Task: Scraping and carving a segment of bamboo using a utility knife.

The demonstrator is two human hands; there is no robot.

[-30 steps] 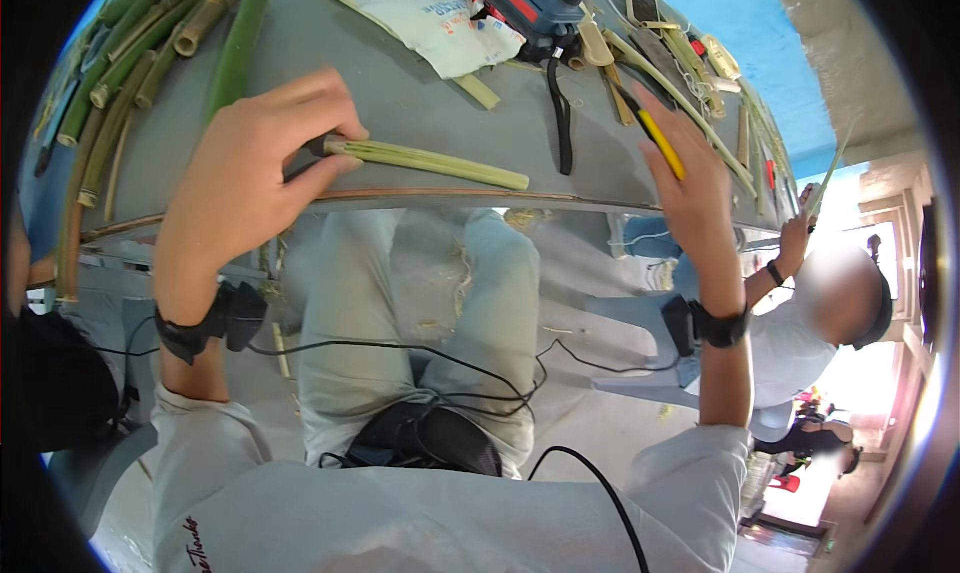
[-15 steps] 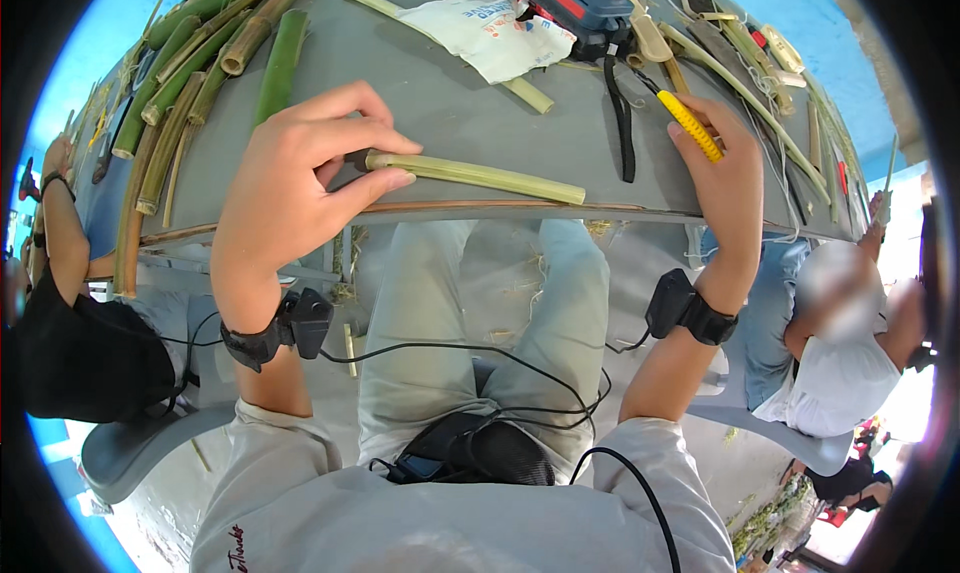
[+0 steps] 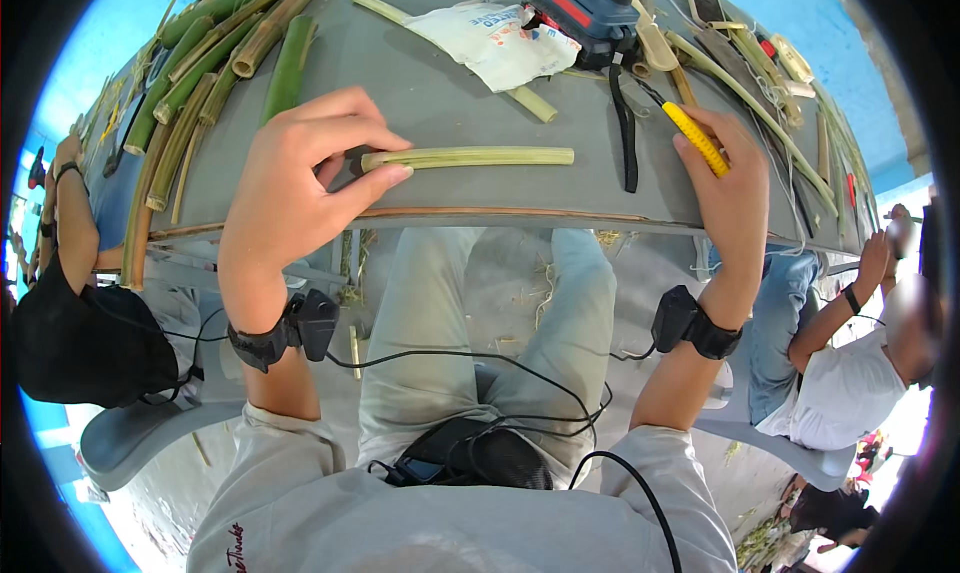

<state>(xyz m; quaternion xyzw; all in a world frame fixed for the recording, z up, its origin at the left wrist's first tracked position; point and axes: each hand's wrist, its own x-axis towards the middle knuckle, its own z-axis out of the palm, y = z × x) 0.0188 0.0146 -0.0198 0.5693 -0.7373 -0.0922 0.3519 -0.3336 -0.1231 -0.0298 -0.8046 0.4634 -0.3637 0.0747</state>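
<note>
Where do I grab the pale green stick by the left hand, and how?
Best to pinch the pale green stick near its right end, coming from the right. It's long and thin, lies nearly level, and that end sticks out free, while the left grip is at the opposite end.

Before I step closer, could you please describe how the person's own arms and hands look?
The left hand and right hand wear no gloves. Both forearms carry black straps with boxy black devices, each with a thin black cable leading off. Short light grey sleeves leave the forearms bare.
</note>
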